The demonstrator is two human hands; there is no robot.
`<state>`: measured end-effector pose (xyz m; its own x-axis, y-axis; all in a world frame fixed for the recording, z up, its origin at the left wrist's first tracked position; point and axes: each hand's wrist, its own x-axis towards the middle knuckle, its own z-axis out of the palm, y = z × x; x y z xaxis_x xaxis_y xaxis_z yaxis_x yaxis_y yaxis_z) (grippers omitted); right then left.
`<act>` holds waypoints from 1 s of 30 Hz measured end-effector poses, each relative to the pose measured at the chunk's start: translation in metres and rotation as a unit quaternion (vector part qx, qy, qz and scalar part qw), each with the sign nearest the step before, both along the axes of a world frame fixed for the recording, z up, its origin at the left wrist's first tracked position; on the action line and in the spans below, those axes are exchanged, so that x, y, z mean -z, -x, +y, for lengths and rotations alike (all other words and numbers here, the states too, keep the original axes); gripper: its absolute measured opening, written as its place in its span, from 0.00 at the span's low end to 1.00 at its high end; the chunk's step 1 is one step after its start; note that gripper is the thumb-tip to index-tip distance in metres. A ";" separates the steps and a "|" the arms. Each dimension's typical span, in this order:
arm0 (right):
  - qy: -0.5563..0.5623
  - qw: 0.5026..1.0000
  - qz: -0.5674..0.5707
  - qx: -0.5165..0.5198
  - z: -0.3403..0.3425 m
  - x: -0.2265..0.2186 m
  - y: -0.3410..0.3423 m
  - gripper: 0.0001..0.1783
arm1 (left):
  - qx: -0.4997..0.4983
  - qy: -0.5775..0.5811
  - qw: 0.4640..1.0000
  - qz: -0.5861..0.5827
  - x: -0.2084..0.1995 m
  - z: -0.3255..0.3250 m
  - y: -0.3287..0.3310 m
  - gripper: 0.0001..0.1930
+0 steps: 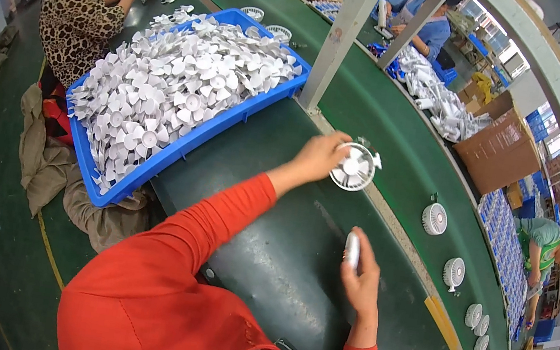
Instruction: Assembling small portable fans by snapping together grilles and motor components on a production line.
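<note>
My left hand (321,156) is stretched out over the bench, its fingers closed on the rim of a small white fan head (353,167). White blades show inside the round frame, and a small white piece sticks out at its right side. Nearer to me, my right hand (363,275) is closed around a slim white rounded object (353,250), upright between thumb and fingers; its kind I cannot make out. To the left of my outstretched arm stands a blue tray (213,136), heaped with loose white fan blades (184,83).
A green conveyor belt (411,133) runs beyond the dark bench (266,261), carrying several fan heads (435,219). A metal post (342,38) rises behind the tray. One co-worker (83,5) sits at far left; others work across the belt. An open cardboard box (500,151) stands there too.
</note>
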<state>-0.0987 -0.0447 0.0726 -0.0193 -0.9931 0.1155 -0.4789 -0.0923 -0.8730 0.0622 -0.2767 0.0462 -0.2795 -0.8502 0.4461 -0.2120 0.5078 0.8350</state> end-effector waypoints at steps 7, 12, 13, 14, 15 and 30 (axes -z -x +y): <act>0.184 0.951 -0.158 0.190 -0.059 -0.033 0.009 0.23 | 0.217 -0.388 0.800 0.403 0.006 0.047 0.071 0.13; 0.274 0.921 0.104 0.258 -0.081 -0.019 0.010 0.21 | 0.424 -0.504 0.620 0.427 -0.003 0.060 0.069 0.23; 0.304 0.902 0.186 0.243 -0.079 -0.020 0.009 0.20 | 0.420 -0.530 0.594 0.435 -0.003 0.059 0.067 0.25; 0.305 0.899 0.206 0.239 -0.080 -0.017 0.007 0.20 | 0.417 -0.542 0.593 0.424 0.001 0.057 0.068 0.24; 0.306 0.895 0.227 0.235 -0.081 -0.013 0.006 0.20 | 0.413 -0.555 0.592 0.414 0.005 0.055 0.069 0.23; 0.161 0.970 -0.150 0.101 -0.102 0.032 0.003 0.45 | 0.170 -0.257 0.870 0.386 -0.011 0.082 0.082 0.11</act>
